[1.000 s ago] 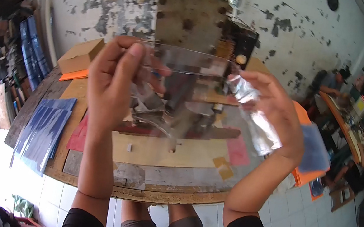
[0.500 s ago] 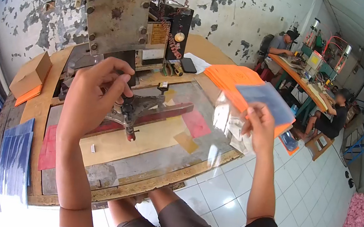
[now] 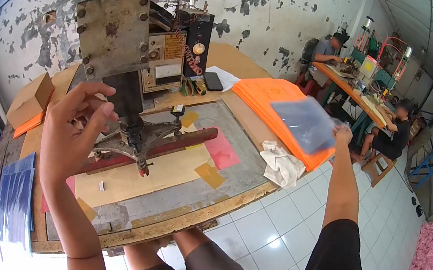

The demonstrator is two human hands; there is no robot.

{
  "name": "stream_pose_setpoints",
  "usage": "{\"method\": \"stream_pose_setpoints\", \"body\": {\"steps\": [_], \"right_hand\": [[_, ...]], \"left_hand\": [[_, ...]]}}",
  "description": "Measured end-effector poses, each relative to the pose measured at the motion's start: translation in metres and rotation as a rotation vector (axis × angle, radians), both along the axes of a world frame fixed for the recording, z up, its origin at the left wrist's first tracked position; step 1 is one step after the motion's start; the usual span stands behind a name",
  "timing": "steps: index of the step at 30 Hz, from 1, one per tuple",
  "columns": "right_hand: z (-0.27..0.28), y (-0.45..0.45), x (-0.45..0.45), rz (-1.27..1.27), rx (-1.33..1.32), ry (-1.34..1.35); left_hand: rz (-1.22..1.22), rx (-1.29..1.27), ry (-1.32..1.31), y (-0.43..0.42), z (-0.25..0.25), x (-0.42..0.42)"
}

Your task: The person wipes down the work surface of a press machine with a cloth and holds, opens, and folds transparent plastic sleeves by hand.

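Plastic (image 3: 302,124) lies on the orange stack (image 3: 261,90), right of centre; the right hand (image 3: 343,134) is at the plastic's edge, grip too blurred to tell. Centre left, the left hand (image 3: 69,133) is loosely curled, thumb apart.

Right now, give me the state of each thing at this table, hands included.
Left hand: half-open, nothing visible in it
Right hand: at clear sheets, grip unclear
Clear sheets: atop orange stack
Orange stack: unevenly fanned
White cloth: crumpled
Phone: flat, screen dark
Blue sheets: overhanging table
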State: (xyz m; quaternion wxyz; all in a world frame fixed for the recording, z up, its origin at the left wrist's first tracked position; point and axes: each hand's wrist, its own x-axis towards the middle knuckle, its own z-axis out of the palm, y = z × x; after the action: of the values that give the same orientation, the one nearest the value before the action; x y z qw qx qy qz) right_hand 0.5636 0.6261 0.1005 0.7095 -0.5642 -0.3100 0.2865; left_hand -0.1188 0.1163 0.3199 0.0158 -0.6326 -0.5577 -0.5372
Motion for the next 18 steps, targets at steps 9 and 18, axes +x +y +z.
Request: {"method": "stream_pose_setpoints", "body": {"steps": [9, 18], "right_hand": [[-0.018, -0.019, 0.012, -0.031, 0.08, -0.165], [-0.035, 0.015, 0.015, 0.02, 0.095, -0.131]], "left_hand": [[0.021, -0.03, 0.056, 0.009, -0.004, -0.001], [0.027, -0.036, 0.106, 0.01, -0.005, 0.006]]}}
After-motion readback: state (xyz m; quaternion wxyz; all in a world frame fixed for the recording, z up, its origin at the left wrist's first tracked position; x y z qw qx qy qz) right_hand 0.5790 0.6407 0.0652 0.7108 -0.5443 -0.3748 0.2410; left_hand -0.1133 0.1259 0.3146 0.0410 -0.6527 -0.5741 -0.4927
